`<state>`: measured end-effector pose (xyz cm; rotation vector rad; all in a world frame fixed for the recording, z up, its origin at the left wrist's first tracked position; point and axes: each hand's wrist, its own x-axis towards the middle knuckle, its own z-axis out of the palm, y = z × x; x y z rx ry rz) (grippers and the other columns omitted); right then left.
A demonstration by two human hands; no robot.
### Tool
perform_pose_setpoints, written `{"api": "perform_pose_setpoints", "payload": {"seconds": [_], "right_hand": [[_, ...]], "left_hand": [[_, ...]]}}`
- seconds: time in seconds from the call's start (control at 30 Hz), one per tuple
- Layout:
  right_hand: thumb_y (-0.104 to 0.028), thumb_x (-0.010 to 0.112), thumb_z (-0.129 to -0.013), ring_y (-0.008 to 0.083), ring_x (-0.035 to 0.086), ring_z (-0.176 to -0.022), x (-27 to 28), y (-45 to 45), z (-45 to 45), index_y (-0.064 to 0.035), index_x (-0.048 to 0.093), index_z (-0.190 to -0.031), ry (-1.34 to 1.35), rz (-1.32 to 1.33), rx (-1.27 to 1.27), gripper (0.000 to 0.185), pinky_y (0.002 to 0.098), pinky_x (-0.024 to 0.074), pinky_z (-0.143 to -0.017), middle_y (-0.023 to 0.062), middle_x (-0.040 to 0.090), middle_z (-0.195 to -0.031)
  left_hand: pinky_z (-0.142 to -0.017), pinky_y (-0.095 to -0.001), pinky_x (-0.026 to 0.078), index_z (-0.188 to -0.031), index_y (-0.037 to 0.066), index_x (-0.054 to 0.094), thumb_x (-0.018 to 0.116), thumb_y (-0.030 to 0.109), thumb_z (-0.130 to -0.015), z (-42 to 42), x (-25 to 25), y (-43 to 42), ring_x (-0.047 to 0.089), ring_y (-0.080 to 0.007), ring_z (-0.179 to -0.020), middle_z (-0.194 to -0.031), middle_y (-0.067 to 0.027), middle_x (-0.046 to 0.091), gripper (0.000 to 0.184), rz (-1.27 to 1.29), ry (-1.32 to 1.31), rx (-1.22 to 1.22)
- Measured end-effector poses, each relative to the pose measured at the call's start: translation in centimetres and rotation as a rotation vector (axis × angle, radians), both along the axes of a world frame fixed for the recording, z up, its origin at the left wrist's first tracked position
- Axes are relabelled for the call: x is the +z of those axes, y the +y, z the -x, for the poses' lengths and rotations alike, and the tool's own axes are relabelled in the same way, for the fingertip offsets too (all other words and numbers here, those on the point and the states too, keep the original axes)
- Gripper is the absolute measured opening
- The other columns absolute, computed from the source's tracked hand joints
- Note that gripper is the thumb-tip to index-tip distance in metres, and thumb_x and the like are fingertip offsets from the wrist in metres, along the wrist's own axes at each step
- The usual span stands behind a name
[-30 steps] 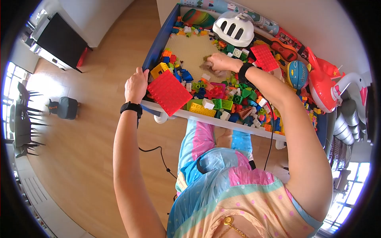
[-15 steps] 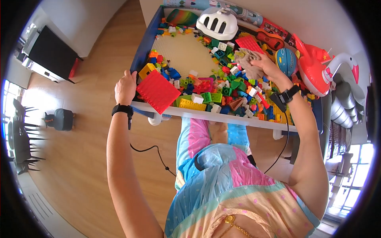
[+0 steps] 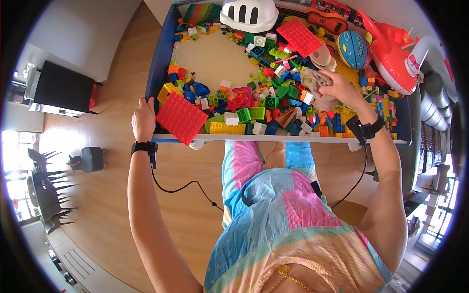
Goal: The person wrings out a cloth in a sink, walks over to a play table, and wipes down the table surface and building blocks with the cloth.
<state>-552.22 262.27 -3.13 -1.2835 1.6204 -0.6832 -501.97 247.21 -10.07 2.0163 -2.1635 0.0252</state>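
Note:
My right hand [image 3: 344, 93] is closed on a crumpled greyish-beige cloth [image 3: 323, 100], which hangs over loose building bricks at the right-centre of the play table. My left hand [image 3: 143, 121] grips the blue side wall [image 3: 164, 56] of the table near its front left corner. Close beside that hand, a red studded plate [image 3: 181, 117] lies tilted on the bricks and sticks out over the white front edge [image 3: 273, 137]. A second red studded plate [image 3: 299, 37] rests beyond the cloth, with pale rounded pieces [image 3: 323, 58] between them.
A beige baseplate [image 3: 210, 58] covers the left middle of the table. At the back lie a white helmet-shaped toy [image 3: 249, 14], an orange toy guitar [image 3: 327, 20], a blue-and-yellow ball [image 3: 353, 50] and a red inflatable [image 3: 391, 66]. Cables hang from both wrist straps.
My right hand has moved the cloth nearer to me and a little to the right, uncovering the pale rounded pieces. My left hand stays on the table's side. The view has shifted.

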Motion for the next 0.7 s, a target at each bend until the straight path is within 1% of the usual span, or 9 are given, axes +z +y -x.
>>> {"api": "perform_pose_setpoints", "payload": {"seconds": [0.03,0.13,0.23,0.27,0.37,0.47,0.57,0.67,0.7], "right_hand": [[-0.005,0.059,-0.076,0.0084,0.056,-0.089,-0.1,0.1,0.3,0.0019,0.043,-0.13,0.037,0.007,-0.011,0.056,0.0226,0.0452,-0.079,0.0037,0.057,-0.105],[-0.006,0.06,-0.076,0.0085,0.056,-0.089,-0.4,-0.3,0.8,0.0024,0.044,-0.128,-0.054,0.049,-0.031,0.055,0.0221,0.045,-0.079,0.004,0.058,-0.103],[-0.005,0.059,-0.077,0.0078,0.055,-0.091,0.7,-1.4,-0.8,0.0027,0.045,-0.127,-0.022,0.02,0.054,0.053,0.0213,0.0441,-0.08,0.0044,0.057,-0.104],[-0.006,0.058,-0.076,0.01,0.055,-0.091,0.8,-2.1,-1.4,0.0027,0.047,-0.125,-0.088,-0.005,0.119,0.051,0.0239,0.0444,-0.081,0.0052,0.055,-0.108],[-0.009,0.06,-0.075,0.0182,0.058,-0.091,-0.7,-5.4,-2.4,-0.0002,0.049,-0.123,0.386,0.367,0.397,0.05,0.0281,0.0456,-0.082,0.0077,0.052,-0.112],[-0.015,0.063,-0.075,0.0273,0.058,-0.095,-1.3,-9.2,-5.6,-0.0027,0.052,-0.12,0.522,0.467,0.536,0.048,0.0342,0.0457,-0.084,0.0108,0.049,-0.117],[-0.019,0.064,-0.076,0.0315,0.058,-0.096,-2.1,-13.3,-10.1,-0.0034,0.053,-0.115,0.584,0.371,0.688,0.043,0.0375,0.0461,-0.083,0.0125,0.049,-0.116],[-0.016,0.06,-0.079,0.035,0.058,-0.091,-5.6,-16.7,-13.3,-0.0018,0.052,-0.105,0.786,0.569,0.757,0.031,0.0426,0.0474,-0.079,0.0155,0.049,-0.107],[-0.013,0.059,-0.079,0.0367,0.058,-0.089,-7.0,-17.8,-14.0,-0.0016,0.051,-0.102,0.817,0.587,0.714,0.028,0.0435,0.048,-0.077,0.0166,0.049,-0.105]], "left_hand": [[-0.065,-0.0513,0.049,-0.1,0.004,0.049,0.035,0.039,-0.096,-0.1,-0.2,-0.1,0.061,-0.0439,-0.074,-0.078,-0.0253,0.063,0.038,0.007,-0.003,0.0],[-0.063,-0.0513,0.049,-0.1,0.004,0.048,0.036,0.039,-0.096,-0.3,-0.5,-0.3,0.061,-0.0439,-0.072,-0.076,-0.0252,0.063,0.037,0.018,-0.016,-0.01],[-0.062,-0.0512,0.049,-0.1,0.004,0.048,0.037,0.039,-0.096,-0.3,-0.7,-0.3,0.061,-0.0438,-0.071,-0.076,-0.0251,0.063,0.036,0.027,-0.03,-0.013],[-0.061,-0.0511,0.049,-0.1,0.004,0.048,0.037,0.038,-0.096,-0.2,-0.6,-0.3,0.061,-0.0438,-0.071,-0.076,-0.0251,0.063,0.036,0.031,-0.035,-0.014],[-0.06,-0.0509,0.049,-0.101,0.004,0.048,0.037,0.038,-0.096,0.0,-0.4,-0.3,0.061,-0.0439,-0.07,-0.076,-0.0249,0.063,0.036,0.024,-0.047,-0.016],[-0.06,-0.0511,0.049,-0.102,0.004,0.047,0.037,0.037,-0.096,-0.2,-0.5,-0.3,0.06,-0.044,-0.069,-0.075,-0.0248,0.063,0.035,0.025,-0.024,-0.037],[-0.06,-0.0509,0.049,-0.103,0.004,0.047,0.037,0.038,-0.097,-0.2,-0.4,-0.3,0.06,-0.0441,-0.069,-0.075,-0.0247,0.063,0.036,0.007,-0.006,-0.028],[-0.061,-0.0506,0.049,-0.104,0.004,0.047,0.036,0.039,-0.097,-0.2,-0.4,-0.4,0.06,-0.0438,-0.07,-0.075,-0.0247,0.063,0.037,-0.015,-0.019,-0.006],[-0.062,-0.0505,0.049,-0.104,0.004,0.047,0.036,0.04,-0.097,-0.2,-0.4,-0.4,0.061,-0.0436,-0.07,-0.075,-0.0246,0.063,0.038,-0.027,-0.02,0.007]]}}
